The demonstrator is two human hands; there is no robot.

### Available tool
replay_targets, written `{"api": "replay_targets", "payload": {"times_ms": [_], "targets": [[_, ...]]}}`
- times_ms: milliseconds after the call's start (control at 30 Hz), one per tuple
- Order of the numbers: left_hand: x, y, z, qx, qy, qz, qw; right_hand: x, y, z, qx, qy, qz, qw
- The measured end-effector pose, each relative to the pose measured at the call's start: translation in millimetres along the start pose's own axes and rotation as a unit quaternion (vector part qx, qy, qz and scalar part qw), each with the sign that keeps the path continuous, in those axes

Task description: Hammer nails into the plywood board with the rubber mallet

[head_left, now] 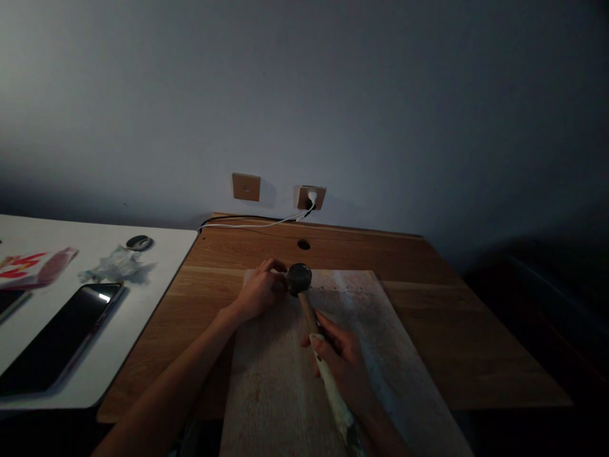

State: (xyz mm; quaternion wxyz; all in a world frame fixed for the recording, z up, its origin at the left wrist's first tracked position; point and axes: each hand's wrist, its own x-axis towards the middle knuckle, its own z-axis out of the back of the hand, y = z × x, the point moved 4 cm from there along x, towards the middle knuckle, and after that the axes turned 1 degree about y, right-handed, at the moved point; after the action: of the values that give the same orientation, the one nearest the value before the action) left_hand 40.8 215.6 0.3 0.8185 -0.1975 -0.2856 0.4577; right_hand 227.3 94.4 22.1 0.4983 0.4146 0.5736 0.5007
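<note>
My right hand (340, 349) grips a hammer by its handle (328, 374), which is bare wood near the head and whitish lower down. The round dark hammer head (299, 280) is over the far part of a worn wooden board (271, 381). Just left of the head, my left hand (261, 289) rests at the board's far left corner. Its fingers are curled in, and whatever they pinch is hidden behind the head. Several small dark nail-like points (337, 289) run in a row along the board's far edge, right of the head.
The board lies on a brown wooden desk (404, 266) with a cable hole (303, 244). Cables (257, 225) lead to a wall socket (311, 197). On a white table (118, 355) at left are a phone (61, 336), crumpled plastic (117, 265), a roll of tape (139, 243) and a red-white packet (38, 266).
</note>
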Motion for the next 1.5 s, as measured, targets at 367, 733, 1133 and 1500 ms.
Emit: {"api": "replay_targets", "payload": {"times_ms": [367,733,1133,1500], "targets": [[-5,-18,9.7,0.020,-0.033,-0.033,0.999,-9,25,22,-0.018,-0.049,0.002,0.999],[-35,-162,-43.8,0.272,0.086,-0.340,0.896,-33,18,95,-0.081,-0.139,0.003,0.987],[-39,-148,-46.2,0.282,0.126,-0.297,0.903,-31,45,68,-0.115,-0.101,-0.014,0.988],[-58,-147,-12.9,0.258,0.135,-0.302,0.908,-31,42,62,-0.099,-0.105,-0.018,0.989]]}}
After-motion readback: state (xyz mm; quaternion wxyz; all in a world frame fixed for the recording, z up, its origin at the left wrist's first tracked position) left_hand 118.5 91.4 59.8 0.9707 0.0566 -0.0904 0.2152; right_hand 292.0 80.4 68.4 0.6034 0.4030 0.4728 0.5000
